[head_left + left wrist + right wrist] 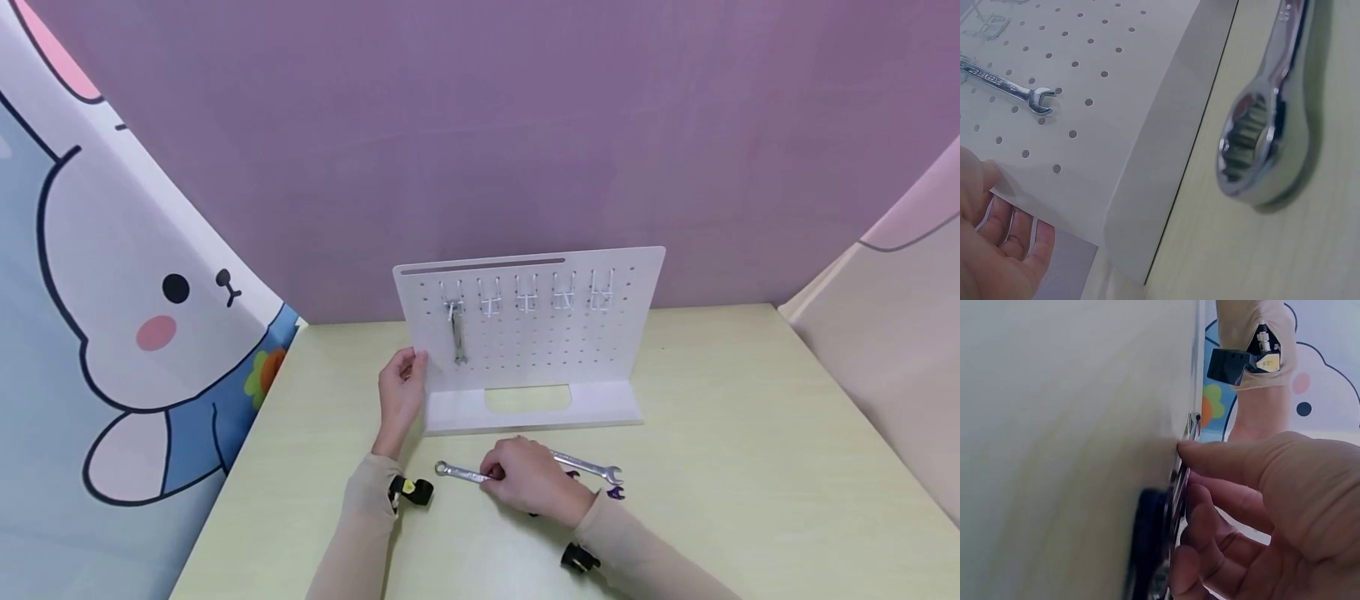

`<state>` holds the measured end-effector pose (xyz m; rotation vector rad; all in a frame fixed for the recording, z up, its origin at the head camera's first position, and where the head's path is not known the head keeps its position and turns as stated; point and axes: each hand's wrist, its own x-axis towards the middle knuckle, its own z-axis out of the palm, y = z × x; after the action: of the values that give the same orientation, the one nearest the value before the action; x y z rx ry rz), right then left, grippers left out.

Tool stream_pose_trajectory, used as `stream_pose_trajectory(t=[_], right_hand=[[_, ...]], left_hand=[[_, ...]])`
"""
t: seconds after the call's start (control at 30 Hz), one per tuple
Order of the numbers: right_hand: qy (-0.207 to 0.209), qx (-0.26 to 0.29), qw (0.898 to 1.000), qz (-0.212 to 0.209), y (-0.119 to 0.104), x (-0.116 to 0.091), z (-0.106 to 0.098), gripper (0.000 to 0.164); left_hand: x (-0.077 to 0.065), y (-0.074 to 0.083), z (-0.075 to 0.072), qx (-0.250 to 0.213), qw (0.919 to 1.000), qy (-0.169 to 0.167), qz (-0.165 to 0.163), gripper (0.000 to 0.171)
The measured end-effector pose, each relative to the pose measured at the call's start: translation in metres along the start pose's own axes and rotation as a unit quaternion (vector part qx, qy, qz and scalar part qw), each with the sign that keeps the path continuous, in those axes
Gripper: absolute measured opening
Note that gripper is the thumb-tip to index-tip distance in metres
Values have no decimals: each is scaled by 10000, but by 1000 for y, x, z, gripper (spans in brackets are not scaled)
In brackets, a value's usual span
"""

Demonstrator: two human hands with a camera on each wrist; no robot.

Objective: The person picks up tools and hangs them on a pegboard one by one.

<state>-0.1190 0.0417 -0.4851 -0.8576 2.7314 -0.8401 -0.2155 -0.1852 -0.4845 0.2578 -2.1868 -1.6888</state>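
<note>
A white pegboard stand (525, 350) stands on the table, and a silver wrench (458, 337) hangs from its leftmost hook with its open end down. My left hand (402, 392) grips the board's left edge, thumb on the front and fingers behind, as the left wrist view shows. Low over the table, my right hand (528, 479) pinches a silver combination wrench (463, 474) by its middle; its ring end (1244, 147) points left. Beside that hand lie another silver wrench (588, 465) and a purple open-end wrench (615, 492), partly hidden by the hand.
Several white wire hooks (527, 296) line the top of the pegboard. Behind the pale wooden table (720, 433) hangs a purple backdrop (480, 150). A cartoon-printed cloth (150, 275) borders the left side. Black cameras sit on both wrists.
</note>
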Motion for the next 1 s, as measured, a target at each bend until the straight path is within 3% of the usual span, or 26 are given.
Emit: stream_pose_trajectory(t=[0.63,1.0], right_hand=[[152,239,9996,68,0,3,6,7],[-138,793,9958,425,0,0,2,9]], left_hand=[[-1,2,-1,-24,10000,15,-77,27],[-1,1,1,12,10000,4,-31,26]])
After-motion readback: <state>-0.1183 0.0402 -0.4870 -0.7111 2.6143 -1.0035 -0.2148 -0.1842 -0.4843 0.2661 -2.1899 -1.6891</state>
